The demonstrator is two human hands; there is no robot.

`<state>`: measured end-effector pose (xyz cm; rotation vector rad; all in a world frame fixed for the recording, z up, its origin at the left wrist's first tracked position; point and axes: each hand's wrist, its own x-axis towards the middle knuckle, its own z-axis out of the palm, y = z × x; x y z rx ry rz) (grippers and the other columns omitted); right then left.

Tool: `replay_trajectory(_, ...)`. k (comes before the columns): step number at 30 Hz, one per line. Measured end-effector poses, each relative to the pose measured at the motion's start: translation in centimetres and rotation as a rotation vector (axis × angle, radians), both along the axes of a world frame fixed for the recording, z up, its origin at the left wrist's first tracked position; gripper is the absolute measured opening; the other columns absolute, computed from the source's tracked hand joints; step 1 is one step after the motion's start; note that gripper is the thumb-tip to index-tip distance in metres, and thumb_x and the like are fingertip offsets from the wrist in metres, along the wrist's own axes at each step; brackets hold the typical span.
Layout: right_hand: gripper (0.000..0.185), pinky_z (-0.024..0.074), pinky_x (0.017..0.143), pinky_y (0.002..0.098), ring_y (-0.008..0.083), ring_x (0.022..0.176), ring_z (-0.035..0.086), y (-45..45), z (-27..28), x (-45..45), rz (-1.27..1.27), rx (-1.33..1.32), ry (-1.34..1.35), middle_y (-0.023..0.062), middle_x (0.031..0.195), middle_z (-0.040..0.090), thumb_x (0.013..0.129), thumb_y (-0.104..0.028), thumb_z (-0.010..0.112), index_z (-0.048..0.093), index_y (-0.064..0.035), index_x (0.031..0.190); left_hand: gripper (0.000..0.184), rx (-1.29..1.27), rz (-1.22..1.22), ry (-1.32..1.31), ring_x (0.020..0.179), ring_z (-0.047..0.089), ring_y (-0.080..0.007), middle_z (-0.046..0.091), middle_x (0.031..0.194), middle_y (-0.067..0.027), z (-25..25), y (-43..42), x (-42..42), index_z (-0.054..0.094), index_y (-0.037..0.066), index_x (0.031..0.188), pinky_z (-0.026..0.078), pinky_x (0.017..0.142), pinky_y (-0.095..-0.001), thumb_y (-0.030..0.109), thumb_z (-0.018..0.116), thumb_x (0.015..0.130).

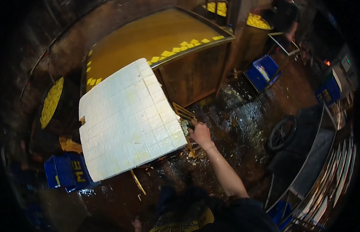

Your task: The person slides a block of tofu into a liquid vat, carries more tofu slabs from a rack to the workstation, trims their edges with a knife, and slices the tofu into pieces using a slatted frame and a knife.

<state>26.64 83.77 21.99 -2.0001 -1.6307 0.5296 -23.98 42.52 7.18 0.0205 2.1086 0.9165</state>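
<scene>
A large white slab (129,120), scored into squares, lies over a wooden rack (183,112). My right hand (200,133) is at the slab's right edge, its fingers curled by the rack's bars. A small pale scrap or cloth (185,125) shows beside the fingertips; what exactly they grip cannot be made out. Low at the bottom edge of the view, my left hand (137,224) hangs near my body, small and dark, away from the slab, its fingers unclear.
Behind the slab stands a wide vat (191,73) of brown liquid with yellow pieces along its rim. Blue crates (67,172) stand at lower left. Another blue crate (264,71), a wheeled cart (313,135) and a person's arm (292,31) are at right. The floor (241,116) is wet.
</scene>
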Motion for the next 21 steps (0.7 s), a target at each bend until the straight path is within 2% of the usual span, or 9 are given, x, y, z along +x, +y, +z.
replay_trajectory(1, 0.038, 0.0530, 0.084, 0.0434, 0.0416, 0.094, 0.065, -0.3, 1.4, -0.4, 0.025, 0.003, -0.012, 0.0261, 0.097, 0.067, 0.083, -0.026, 0.066, 0.066, -0.0026, 0.113, 0.071, 0.007, -0.010, 0.050, 0.103, 0.061, -0.0346, 0.055, 0.126, -0.0141, -1.2, -0.1, -1.1, 0.035, 0.014, 0.144, 0.056, 0.073, -0.0537, 0.027, 0.068, 0.082)
replay_trajectory(2, 0.041, 0.0526, 0.083, 0.0417, 0.0410, 0.094, 0.065, -1.0, 3.0, -0.9, 0.005, 0.116, 0.230, 0.0275, 0.098, 0.067, 0.085, -0.028, 0.065, 0.064, -0.0002, 0.116, 0.071, 0.035, 0.068, 0.137, 0.101, 0.061, -0.0338, 0.055, 0.125, -0.0164, -0.1, 1.4, -0.6, 0.036, 0.010, 0.144, 0.057, 0.070, -0.0495, 0.029, 0.068, 0.083)
replay_trajectory(3, 0.045, 0.0522, 0.083, 0.0401, 0.0403, 0.094, 0.066, -1.8, 4.4, -1.5, -0.016, 0.221, 0.475, 0.0290, 0.100, 0.066, 0.087, -0.030, 0.064, 0.062, 0.0022, 0.118, 0.072, 0.374, -0.130, 0.316, 0.096, 0.062, -0.0328, 0.056, 0.123, -0.0186, -4.2, 1.5, -4.1, 0.035, 0.010, 0.144, 0.057, 0.065, -0.0438, 0.029, 0.068, 0.084)
replay_trajectory(4, 0.046, 0.0519, 0.082, 0.0396, 0.0400, 0.095, 0.066, -2.9, 5.2, -2.7, -0.049, 0.101, 0.526, 0.0302, 0.102, 0.065, 0.088, -0.031, 0.063, 0.061, 0.0038, 0.119, 0.072, 0.367, 0.061, 0.100, 0.096, 0.060, -0.0298, 0.056, 0.122, -0.0205, -4.6, 2.5, -4.7, 0.032, 0.014, 0.146, 0.055, 0.066, -0.0415, 0.033, 0.066, 0.086)
replay_trajectory(5, 0.048, 0.0517, 0.082, 0.0392, 0.0396, 0.096, 0.066, -4.2, 5.9, -4.2, -0.086, -0.019, 0.573, 0.0313, 0.103, 0.064, 0.090, -0.033, 0.062, 0.060, 0.0053, 0.119, 0.071, 0.124, 0.056, 0.022, 0.099, 0.059, -0.0267, 0.055, 0.125, -0.0161, 4.4, 6.9, -0.9, 0.027, 0.018, 0.148, 0.054, 0.070, -0.0378, 0.037, 0.063, 0.089)
replay_trajectory(8, 0.044, 0.0508, 0.084, 0.0435, 0.0437, 0.098, 0.064, -6.2, 5.7, -8.1, -0.108, 0.223, 0.422, 0.0293, 0.101, 0.066, 0.088, -0.025, 0.065, 0.058, 0.0065, 0.118, 0.070, 0.316, -0.003, 0.049, 0.126, 0.048, -0.0252, 0.043, 0.146, -0.0069, 5.9, 10.5, -2.2, 0.018, 0.020, 0.151, 0.044, 0.094, -0.0417, 0.044, 0.054, 0.095)
replay_trajectory(13, 0.043, 0.0517, 0.084, 0.0393, 0.0370, 0.094, 0.067, -7.2, 4.9, -9.1, -0.138, 0.498, -0.013, 0.0241, 0.106, 0.067, 0.083, -0.013, 0.071, 0.059, 0.0051, 0.120, 0.068, 0.496, 0.081, 0.063, 0.125, 0.049, -0.0286, 0.042, 0.144, -0.0095, 9.5, 16.1, -4.9, 0.026, 0.018, 0.149, 0.042, 0.098, -0.0423, 0.034, 0.060, 0.093)
replay_trajectory(17, 0.043, 0.0522, 0.083, 0.0268, 0.0157, 0.094, 0.065, -6.5, 5.7, -6.6, -0.258, 0.139, 1.089, 0.0137, 0.108, 0.068, 0.083, -0.002, 0.071, 0.056, 0.0111, 0.121, 0.070, 0.626, 0.046, 0.007, 0.126, 0.049, -0.0300, 0.040, 0.146, -0.0100, 12.0, 19.1, -7.6, 0.025, 0.013, 0.149, 0.040, 0.101, -0.0462, 0.036, 0.060, 0.093)
replay_trajectory(21, 0.041, 0.0513, 0.081, 0.0278, 0.0156, 0.096, 0.064, -4.8, 9.1, -5.5, -0.277, 0.076, 1.250, 0.0130, 0.112, 0.066, 0.086, -0.007, 0.069, 0.056, 0.0093, 0.122, 0.067, 0.784, 0.069, 0.009, 0.126, 0.048, -0.0294, 0.040, 0.145, -0.0096, 14.4, 23.2, -9.1, 0.027, 0.010, 0.149, 0.037, 0.103, -0.0471, 0.038, 0.056, 0.094)
